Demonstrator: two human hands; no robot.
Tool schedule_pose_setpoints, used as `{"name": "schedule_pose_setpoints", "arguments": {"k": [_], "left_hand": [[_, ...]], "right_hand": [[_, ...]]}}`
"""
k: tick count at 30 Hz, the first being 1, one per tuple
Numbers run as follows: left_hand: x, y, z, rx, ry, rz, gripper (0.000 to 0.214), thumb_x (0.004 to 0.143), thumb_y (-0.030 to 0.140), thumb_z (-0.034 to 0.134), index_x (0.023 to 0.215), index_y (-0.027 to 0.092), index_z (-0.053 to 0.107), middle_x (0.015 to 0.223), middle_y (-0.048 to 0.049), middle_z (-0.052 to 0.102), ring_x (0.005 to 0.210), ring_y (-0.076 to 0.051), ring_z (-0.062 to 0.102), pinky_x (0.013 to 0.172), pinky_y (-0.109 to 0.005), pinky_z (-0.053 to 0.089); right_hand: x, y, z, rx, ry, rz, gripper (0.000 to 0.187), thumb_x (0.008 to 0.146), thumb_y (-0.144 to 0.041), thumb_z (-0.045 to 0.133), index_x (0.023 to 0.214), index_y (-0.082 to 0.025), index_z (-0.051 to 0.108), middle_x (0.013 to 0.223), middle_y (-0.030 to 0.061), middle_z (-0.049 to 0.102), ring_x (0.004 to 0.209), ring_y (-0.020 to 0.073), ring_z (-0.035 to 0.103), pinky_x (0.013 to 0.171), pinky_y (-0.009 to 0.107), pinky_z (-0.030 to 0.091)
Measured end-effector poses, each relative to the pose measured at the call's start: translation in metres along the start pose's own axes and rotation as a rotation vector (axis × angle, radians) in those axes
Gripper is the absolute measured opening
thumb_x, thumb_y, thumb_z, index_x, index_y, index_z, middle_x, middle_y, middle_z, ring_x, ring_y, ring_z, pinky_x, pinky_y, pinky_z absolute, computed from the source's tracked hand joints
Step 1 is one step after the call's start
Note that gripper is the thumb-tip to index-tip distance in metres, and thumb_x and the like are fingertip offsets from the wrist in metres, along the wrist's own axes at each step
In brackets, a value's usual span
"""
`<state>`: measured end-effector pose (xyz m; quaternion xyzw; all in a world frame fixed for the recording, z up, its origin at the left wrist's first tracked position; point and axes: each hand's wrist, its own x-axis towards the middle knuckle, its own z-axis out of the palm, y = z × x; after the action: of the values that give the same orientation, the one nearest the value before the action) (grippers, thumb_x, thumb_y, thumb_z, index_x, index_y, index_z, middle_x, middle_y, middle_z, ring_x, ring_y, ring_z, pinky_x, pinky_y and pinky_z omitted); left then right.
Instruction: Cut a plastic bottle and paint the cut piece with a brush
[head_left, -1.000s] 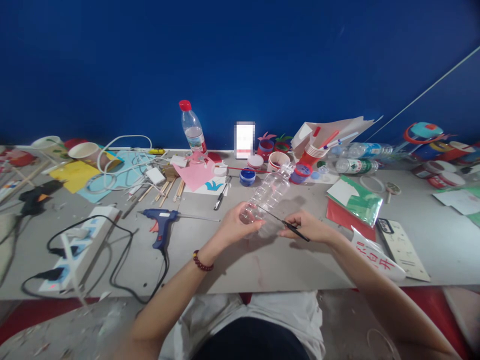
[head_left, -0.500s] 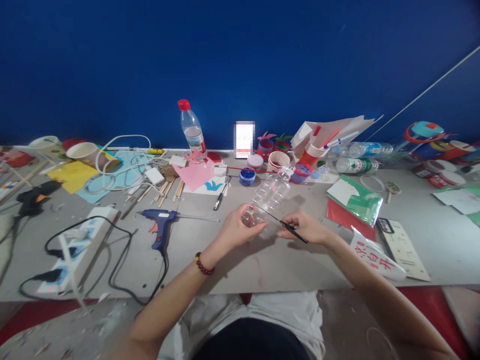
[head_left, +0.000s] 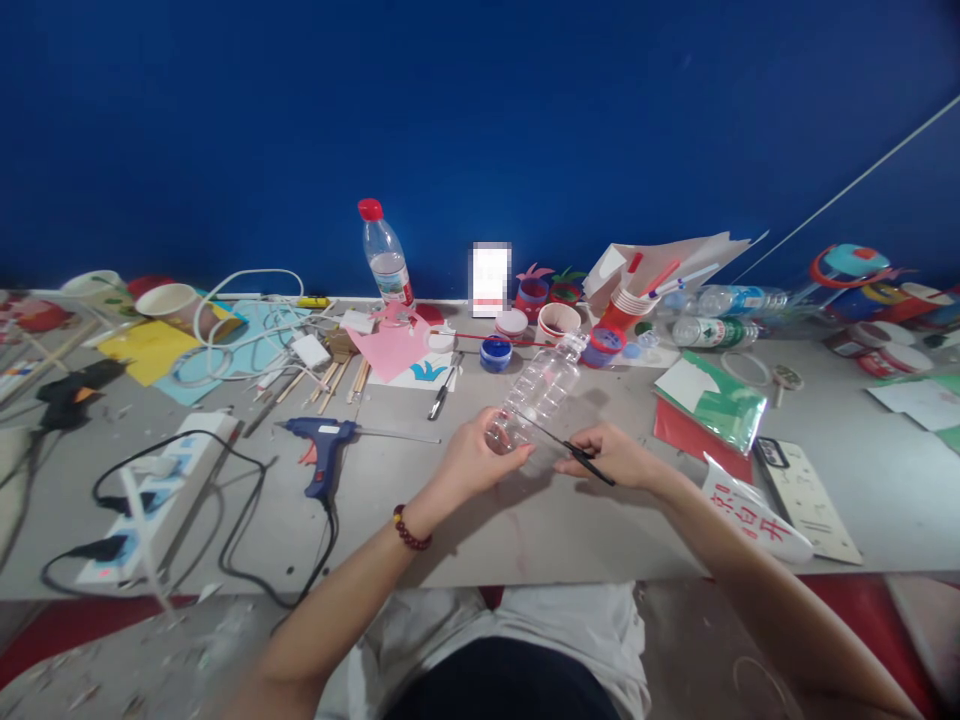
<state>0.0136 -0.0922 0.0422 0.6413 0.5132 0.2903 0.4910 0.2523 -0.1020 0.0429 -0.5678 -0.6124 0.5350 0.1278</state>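
My left hand (head_left: 486, 447) is closed around the lower end of a clear plastic bottle (head_left: 541, 378), which lies on the table with its neck pointing away and to the right. My right hand (head_left: 606, 456) grips black-handled scissors (head_left: 589, 463). Their blades reach leftward to the bottle near its base, just beyond my left fingers. Whether the blades have gone into the plastic I cannot tell. The bottle bears no label.
To the left lie a blue glue gun (head_left: 324, 447) and a white power strip (head_left: 169, 490) with black cords. A red-capped bottle (head_left: 387, 262) stands behind. Blue paint (head_left: 496, 352) sits beyond the clear bottle. Green paper (head_left: 712, 400) and a peeled label (head_left: 754, 515) lie right.
Both hands, the bottle and the scissors hold nearly the same places. The whole view has shifted very slightly.
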Motion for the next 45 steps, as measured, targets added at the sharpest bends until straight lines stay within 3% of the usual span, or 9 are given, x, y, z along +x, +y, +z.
{"name": "schedule_pose_setpoints", "arguments": {"k": [14,22,27,32,35,40,45], "left_hand": [[0.0,-0.003,0.002,0.231,0.151,0.009,0.053,0.073,0.053,0.073,0.113,0.022,0.06,0.084,-0.001,0.069,0.07,-0.018,0.065,0.068,-0.032,0.05],[-0.001,-0.004,0.002,0.228,0.164,0.049,0.054,0.073,0.053,0.073,0.114,0.021,0.06,0.084,-0.001,0.07,0.071,-0.018,0.065,0.067,-0.032,0.049],[-0.002,-0.004,0.003,0.227,0.198,0.066,0.052,0.074,0.054,0.071,0.113,0.021,0.06,0.084,-0.0012,0.07,0.07,-0.018,0.065,0.068,-0.032,0.049],[-0.003,-0.005,0.007,0.266,0.203,0.05,0.052,0.074,0.054,0.072,0.112,0.021,0.06,0.085,-0.0017,0.069,0.068,-0.018,0.065,0.065,-0.031,0.049],[-0.004,-0.005,0.01,0.282,0.201,0.044,0.05,0.075,0.053,0.072,0.112,0.022,0.06,0.084,-0.0015,0.07,0.07,-0.019,0.065,0.066,-0.032,0.049],[-0.005,-0.006,0.011,0.305,0.217,0.037,0.05,0.076,0.052,0.071,0.114,0.022,0.058,0.086,-0.0025,0.07,0.071,-0.019,0.066,0.064,-0.031,0.048],[-0.005,-0.007,0.011,0.321,0.205,0.043,0.049,0.077,0.053,0.071,0.113,0.022,0.059,0.087,-0.0028,0.071,0.072,-0.02,0.066,0.065,-0.031,0.047]], "right_hand": [[-0.003,0.004,-0.003,-0.021,-0.003,-0.029,0.057,0.066,-0.056,0.08,0.05,-0.019,0.039,0.052,-0.0067,0.029,0.051,0.0073,0.026,0.046,0.024,0.02],[-0.004,0.008,0.001,0.003,0.026,0.029,0.055,0.065,-0.058,0.08,0.055,-0.02,0.042,0.053,-0.0063,0.034,0.052,0.0082,0.032,0.045,0.023,0.026],[-0.003,0.005,0.005,-0.024,0.088,0.004,0.061,0.064,-0.057,0.081,0.053,-0.02,0.034,0.052,-0.0075,0.028,0.051,0.0064,0.028,0.044,0.022,0.02],[-0.003,0.0,0.006,0.07,0.019,0.05,0.056,0.06,-0.058,0.083,0.054,-0.019,0.043,0.05,-0.0073,0.035,0.048,0.0064,0.032,0.043,0.022,0.024],[-0.003,-0.004,0.009,0.085,0.021,0.042,0.057,0.061,-0.056,0.083,0.054,-0.019,0.041,0.049,-0.0079,0.034,0.048,0.0058,0.031,0.042,0.021,0.023],[-0.004,-0.013,0.013,0.184,-0.008,0.078,0.057,0.06,-0.057,0.083,0.055,-0.02,0.039,0.049,-0.0084,0.033,0.047,0.0065,0.034,0.042,0.021,0.03],[-0.004,-0.013,0.01,0.096,0.004,0.039,0.057,0.063,-0.056,0.081,0.054,-0.02,0.038,0.049,-0.008,0.032,0.048,0.006,0.031,0.042,0.022,0.023]]}}
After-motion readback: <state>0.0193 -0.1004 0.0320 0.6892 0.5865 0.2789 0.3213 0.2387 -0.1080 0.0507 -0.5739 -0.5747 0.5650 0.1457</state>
